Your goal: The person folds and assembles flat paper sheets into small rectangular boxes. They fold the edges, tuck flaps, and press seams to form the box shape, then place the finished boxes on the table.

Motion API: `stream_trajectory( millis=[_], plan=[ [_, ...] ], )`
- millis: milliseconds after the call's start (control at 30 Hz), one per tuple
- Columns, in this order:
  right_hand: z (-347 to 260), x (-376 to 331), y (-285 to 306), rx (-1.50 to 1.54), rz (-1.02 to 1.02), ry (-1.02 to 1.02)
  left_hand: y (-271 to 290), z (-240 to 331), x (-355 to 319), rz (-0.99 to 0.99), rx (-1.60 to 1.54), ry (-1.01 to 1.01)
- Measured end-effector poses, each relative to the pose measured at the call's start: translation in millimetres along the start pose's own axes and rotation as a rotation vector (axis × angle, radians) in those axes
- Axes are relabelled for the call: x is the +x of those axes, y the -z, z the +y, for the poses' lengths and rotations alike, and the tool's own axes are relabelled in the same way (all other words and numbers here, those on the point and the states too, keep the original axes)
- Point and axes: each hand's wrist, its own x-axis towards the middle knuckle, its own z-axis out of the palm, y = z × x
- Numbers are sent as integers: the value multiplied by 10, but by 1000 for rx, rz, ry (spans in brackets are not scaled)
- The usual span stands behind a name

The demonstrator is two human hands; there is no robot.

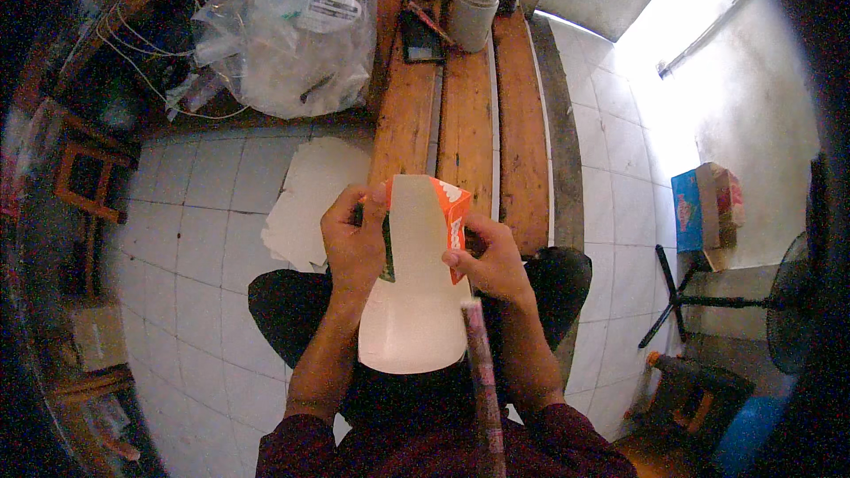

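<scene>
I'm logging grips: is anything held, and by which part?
A card, by its two upper sides: left fingers on the left, right fingers on the orange flap.

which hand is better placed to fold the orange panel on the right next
Probably the right hand: its fingers pinch that orange panel, while the left hand holds the opposite edge of the pale card.

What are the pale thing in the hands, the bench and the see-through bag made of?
The pale piece looks like matte thin cardboard, maybe stiff paper: its orange printed sides are folded. The bench seems to be smooth wood, with brown planks and darker marks. The bag is probably thin, shiny plastic, since it's clear and wrinkled.
</scene>
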Motion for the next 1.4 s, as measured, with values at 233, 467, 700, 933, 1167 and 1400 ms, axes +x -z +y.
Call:
stream_trajectory(
  millis=[233, 467, 700, 933, 1167, 1400],
  plan=[
    [-378, 53, 0, -385, 147, -191, 212, 241, -143, -190, 112, 14],
    [-74, 110, -291, -584, 93, 354, 49, 243, -130, -373, -11, 409],
    [7, 63, -179, -585, -6, 258, 23, 123, -206, -451, -173, 313],
    [165, 3, 39, -392, 65, 109, 32, 342, -276, -520, 120, 120],
    [355, -147, 96, -294, 264, -5, 266, 38, -272, -152, -13, 59],
    [424, -32, -35, 288, 85, -67, 248, -232, -529, -297, -38, 148]
  ],
)
